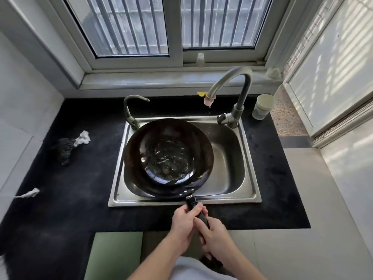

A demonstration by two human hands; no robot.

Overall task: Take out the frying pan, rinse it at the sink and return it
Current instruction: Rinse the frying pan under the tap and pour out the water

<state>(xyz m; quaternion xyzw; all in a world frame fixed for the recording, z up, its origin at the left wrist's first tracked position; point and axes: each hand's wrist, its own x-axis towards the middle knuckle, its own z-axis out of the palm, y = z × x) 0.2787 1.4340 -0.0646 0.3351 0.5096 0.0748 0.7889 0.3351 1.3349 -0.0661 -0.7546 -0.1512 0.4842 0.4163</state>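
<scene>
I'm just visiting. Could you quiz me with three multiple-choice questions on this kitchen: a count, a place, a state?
1. How many taps stand at the sink? A one; B two; C three.
2. Where is the cup? A in the sink; B right of the tall tap; C left of the sink.
3. Who holds the frying pan? A one hand; B both hands; C nobody.
B, one tall tap, one small tap; B, on the counter beside that tap; B, left hand and right hand grip the handle.
</scene>
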